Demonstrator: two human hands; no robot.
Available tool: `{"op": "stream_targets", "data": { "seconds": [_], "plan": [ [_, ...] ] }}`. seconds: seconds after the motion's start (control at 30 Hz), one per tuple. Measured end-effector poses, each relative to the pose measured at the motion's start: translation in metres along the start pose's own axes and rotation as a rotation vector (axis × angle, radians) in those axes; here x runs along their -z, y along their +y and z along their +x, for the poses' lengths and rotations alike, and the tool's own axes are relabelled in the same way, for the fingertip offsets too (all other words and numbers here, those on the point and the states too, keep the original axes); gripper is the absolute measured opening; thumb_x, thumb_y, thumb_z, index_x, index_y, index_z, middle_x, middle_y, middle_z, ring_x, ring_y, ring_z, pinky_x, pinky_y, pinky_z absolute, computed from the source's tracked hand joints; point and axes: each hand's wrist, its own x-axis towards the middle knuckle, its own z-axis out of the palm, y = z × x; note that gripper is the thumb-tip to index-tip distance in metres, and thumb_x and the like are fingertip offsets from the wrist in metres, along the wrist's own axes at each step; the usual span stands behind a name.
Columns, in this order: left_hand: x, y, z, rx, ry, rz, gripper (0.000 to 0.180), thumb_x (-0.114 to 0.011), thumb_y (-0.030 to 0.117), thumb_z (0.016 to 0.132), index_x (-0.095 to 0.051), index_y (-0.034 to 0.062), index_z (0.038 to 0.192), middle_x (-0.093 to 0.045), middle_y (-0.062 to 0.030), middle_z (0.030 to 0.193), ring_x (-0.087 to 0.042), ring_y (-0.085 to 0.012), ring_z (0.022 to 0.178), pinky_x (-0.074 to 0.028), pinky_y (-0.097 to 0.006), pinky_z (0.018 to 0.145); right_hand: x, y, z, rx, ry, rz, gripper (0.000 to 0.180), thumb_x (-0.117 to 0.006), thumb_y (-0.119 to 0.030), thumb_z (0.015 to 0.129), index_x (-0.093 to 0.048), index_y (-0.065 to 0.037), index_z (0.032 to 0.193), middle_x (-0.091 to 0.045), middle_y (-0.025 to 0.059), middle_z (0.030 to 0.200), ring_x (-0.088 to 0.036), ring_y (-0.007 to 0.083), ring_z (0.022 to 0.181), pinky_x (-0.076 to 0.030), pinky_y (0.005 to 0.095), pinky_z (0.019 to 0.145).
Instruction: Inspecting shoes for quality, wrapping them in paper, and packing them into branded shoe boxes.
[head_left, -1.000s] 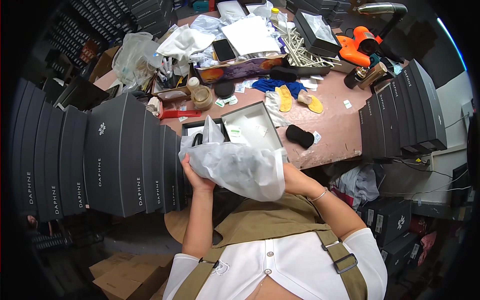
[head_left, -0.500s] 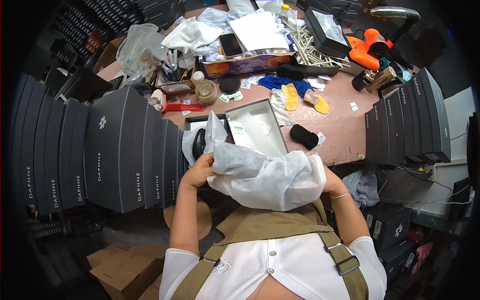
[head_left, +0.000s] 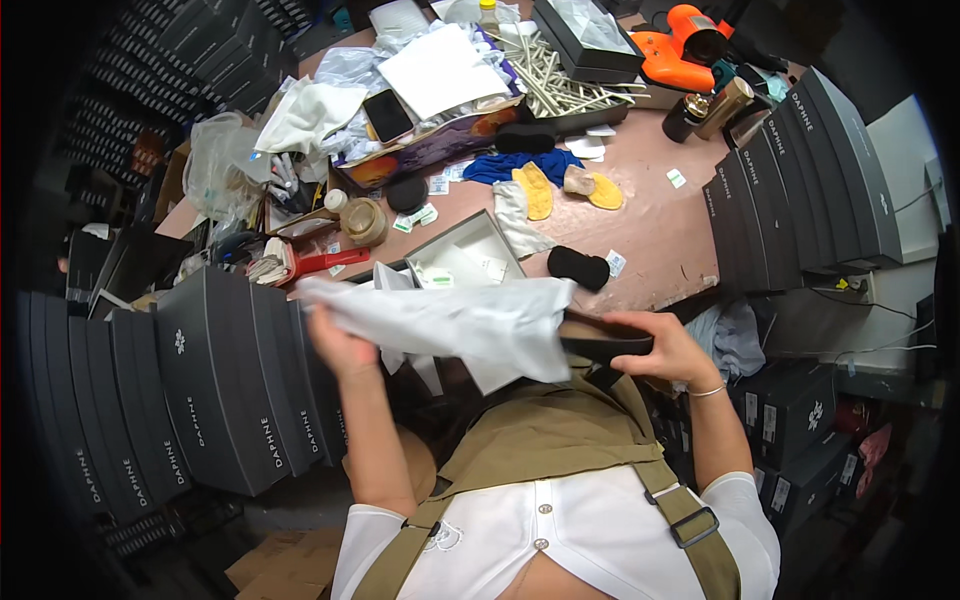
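Note:
A thin white cloth-like bag (head_left: 450, 328) is stretched sideways in front of my chest. My left hand (head_left: 343, 345), slightly smeared by motion, grips the bag's left end. Out of its right end shows part of a dark shoe (head_left: 590, 345) with a brown lining. My right hand (head_left: 670, 348) pinches the shoe's exposed end, thumb below and fingers on top. The rest of the shoe is hidden inside the bag. Just beyond the bag lies a shallow grey-edged box part (head_left: 511, 250) with a white inside, and white tissue (head_left: 412, 365) hangs below the bag.
Stacked dark grey shoe boxes (head_left: 220, 380) stand at left, more boxes (head_left: 820, 180) at right. On the pink table (head_left: 660, 230) lie a black pad (head_left: 578, 268), yellow insoles (head_left: 538, 192), a blue cloth (head_left: 520, 166), a red-handled tool (head_left: 325, 262) and a jar (head_left: 363, 222). An orange heat gun (head_left: 680, 55) sits far right.
The bag has gone from a bunched bundle to a sideways stretch. My right hand has shifted from the bag to the shoe, which now shows at the right end. The view has turned somewhat.

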Motion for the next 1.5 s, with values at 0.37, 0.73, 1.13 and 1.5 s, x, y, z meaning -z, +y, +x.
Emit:
{"op": "stream_targets", "data": {
  "seconds": [0.37,0.73,1.13,1.5],
  "plan": [
    [0.017,-0.147,-0.072,0.305,-1.233,1.302,0.058,-0.044,0.057,0.092,-0.060,0.0054,0.115,-0.060,-0.0198,0.118,-0.060,-0.0349,0.101,-0.040,-0.050,0.098,-0.043,-0.018,0.020,0.077,0.355,-0.340,0.058,-0.078,-0.026,0.071,-0.058,0.002,0.118,-0.063,0.0238,0.106,-0.064,0.0367,0.097,-0.051,0.0392,0.083],
    [0.004,-0.067,-0.085,0.868,-0.287,-0.229,0.062,-0.054,0.059,0.088,-0.055,0.0038,0.115,-0.064,-0.0138,0.102,-0.064,-0.0261,0.093,-0.053,-0.043,0.084,-0.111,-0.051,0.059,0.217,-0.237,-0.348,0.033,-0.064,-0.027,0.086,-0.063,-0.002,0.107,-0.037,0.0256,0.142,-0.046,0.0383,0.122,-0.036,0.0423,0.103],
    [0.072,-0.042,-0.072,0.734,0.022,-0.311,0.067,-0.047,0.068,0.086,-0.059,0.0054,0.106,-0.065,-0.0108,0.096,-0.064,-0.0258,0.088,-0.053,-0.040,0.080,-0.138,-0.040,0.092,0.626,-0.146,-0.001,0.019,-0.072,-0.021,0.076,-0.064,-0.004,0.077,-0.051,0.0146,0.132,-0.044,0.0324,0.127,-0.024,0.0542,0.109],
    [0.041,-0.035,-0.093,0.665,-0.142,-0.257,0.067,-0.035,0.061,0.095,-0.042,0.0098,0.137,-0.050,-0.0107,0.133,-0.051,-0.0254,0.121,-0.042,-0.040,0.101,-0.193,-0.056,0.117,0.628,-0.327,-0.678,0.021,-0.061,-0.024,0.079,-0.071,-0.006,0.081,-0.039,0.0165,0.144,-0.030,0.0367,0.136,-0.020,0.0633,0.107]
  ]
}}
